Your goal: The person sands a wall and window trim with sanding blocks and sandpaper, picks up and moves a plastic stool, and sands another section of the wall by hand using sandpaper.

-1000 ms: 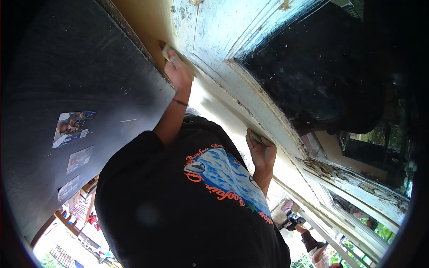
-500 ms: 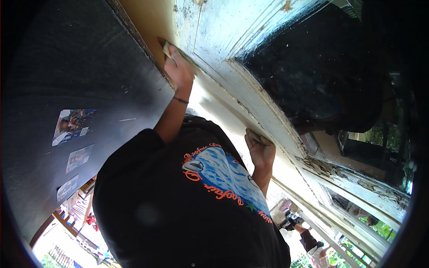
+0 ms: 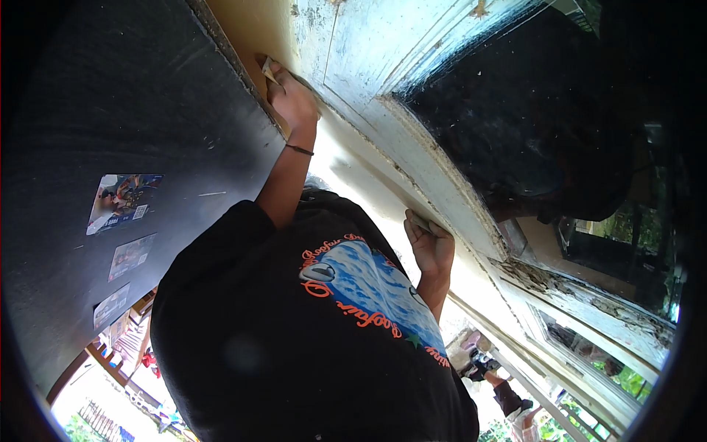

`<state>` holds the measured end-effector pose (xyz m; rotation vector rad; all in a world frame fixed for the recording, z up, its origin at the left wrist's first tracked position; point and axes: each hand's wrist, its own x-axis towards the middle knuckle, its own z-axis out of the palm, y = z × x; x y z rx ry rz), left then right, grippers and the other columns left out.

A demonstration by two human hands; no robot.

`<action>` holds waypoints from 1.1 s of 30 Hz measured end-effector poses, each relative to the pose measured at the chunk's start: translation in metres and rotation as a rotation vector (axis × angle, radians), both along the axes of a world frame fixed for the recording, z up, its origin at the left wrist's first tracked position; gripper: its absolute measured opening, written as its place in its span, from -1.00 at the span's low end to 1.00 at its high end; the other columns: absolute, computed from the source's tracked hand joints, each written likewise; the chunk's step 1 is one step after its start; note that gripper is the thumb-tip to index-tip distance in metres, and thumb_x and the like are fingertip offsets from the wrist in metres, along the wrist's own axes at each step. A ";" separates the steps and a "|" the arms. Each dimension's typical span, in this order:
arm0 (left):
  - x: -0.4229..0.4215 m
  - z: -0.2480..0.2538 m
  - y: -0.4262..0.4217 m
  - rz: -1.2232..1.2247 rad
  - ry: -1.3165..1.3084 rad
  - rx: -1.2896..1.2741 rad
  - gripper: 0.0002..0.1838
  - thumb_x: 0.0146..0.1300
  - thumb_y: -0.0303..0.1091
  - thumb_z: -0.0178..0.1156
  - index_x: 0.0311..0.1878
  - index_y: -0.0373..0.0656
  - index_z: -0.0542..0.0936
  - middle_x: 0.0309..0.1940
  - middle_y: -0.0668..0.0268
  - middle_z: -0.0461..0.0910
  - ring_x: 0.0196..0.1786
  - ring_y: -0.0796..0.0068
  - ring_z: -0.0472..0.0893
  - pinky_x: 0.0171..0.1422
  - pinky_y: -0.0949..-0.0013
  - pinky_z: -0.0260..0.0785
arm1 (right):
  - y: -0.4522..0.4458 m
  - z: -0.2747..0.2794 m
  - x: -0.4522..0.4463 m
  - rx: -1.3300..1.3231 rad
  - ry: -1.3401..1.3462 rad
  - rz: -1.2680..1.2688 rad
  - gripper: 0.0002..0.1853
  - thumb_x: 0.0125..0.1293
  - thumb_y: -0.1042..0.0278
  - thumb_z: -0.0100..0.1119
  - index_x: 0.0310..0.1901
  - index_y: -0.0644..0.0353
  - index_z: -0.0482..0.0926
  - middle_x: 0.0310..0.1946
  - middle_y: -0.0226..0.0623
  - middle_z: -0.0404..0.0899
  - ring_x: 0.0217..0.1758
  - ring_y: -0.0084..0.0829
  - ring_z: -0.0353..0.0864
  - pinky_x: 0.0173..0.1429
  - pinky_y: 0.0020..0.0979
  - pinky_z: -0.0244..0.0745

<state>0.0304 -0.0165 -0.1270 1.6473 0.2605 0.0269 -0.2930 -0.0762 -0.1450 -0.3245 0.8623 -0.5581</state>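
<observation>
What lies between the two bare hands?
Head view: a bare stretch of pale, glare-washed surface runs from the left hand to the right hand; nothing else shows there.

Three cards [image 3: 125, 203] on the board [image 3: 88, 110] run toward its lower edge. The left hand [image 3: 295, 103] grips a pale piece [image 3: 268, 71] by its right edge; the right hand [image 3: 431, 250] grips a grey piece [image 3: 420, 222].

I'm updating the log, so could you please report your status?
Left hand gripping small pale piece at tan surface. Right hand curled, contents unclear. Dark board close by left hand.
</observation>
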 end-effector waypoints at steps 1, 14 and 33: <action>0.001 -0.013 -0.005 0.016 -0.157 -0.065 -0.50 0.29 -0.17 -0.25 0.04 -0.49 0.30 -0.02 -0.17 0.35 0.04 -0.01 0.36 0.13 0.30 0.14 | 0.000 0.001 -0.001 -0.003 -0.001 -0.001 -0.63 0.21 0.51 -0.30 0.05 0.46 0.17 0.01 0.20 0.26 0.09 0.01 0.31 0.14 -0.11 0.31; -0.004 -0.040 0.010 -0.188 -0.240 0.081 -0.39 0.27 0.02 -0.27 -0.05 -0.48 0.36 -0.11 -0.20 0.39 -0.10 -0.02 0.41 0.02 0.29 0.21 | 0.000 0.002 0.000 -0.045 0.015 0.039 -0.63 0.21 0.50 -0.30 0.05 0.45 0.17 -0.01 0.19 0.27 0.08 0.00 0.33 0.13 -0.12 0.33; -0.010 -0.043 0.000 -0.103 -0.602 -0.070 -0.47 0.29 -0.11 -0.23 0.06 -0.47 0.28 0.00 -0.18 0.32 0.05 -0.02 0.35 0.15 0.30 0.14 | 0.002 0.004 0.003 -0.068 0.044 0.020 -0.65 0.21 0.51 -0.30 0.03 0.46 0.19 -0.03 0.17 0.30 0.06 0.01 0.34 0.14 -0.10 0.30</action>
